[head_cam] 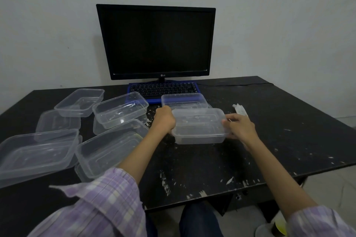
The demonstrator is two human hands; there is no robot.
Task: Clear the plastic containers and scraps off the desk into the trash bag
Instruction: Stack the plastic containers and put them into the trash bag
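Observation:
A clear rectangular plastic container (199,127) sits in the middle of the black desk (289,140). My left hand (163,120) grips its left end and my right hand (239,128) holds its right end. Another clear container (183,99) lies just behind it, against the keyboard. Several more clear containers are spread over the left half of the desk, such as the ones at the far left (80,102), the left middle (120,108), the front left (36,152) and beside my left forearm (109,148). A crumpled clear plastic scrap (239,109) lies right of my right hand. No trash bag is in view.
A black monitor (157,42) stands at the back against the wall, with a blue-edged keyboard (163,89) in front of it. A cable (240,83) runs along the back right. White flecks dot the desk. A yellow object (280,226) shows on the floor at the lower right.

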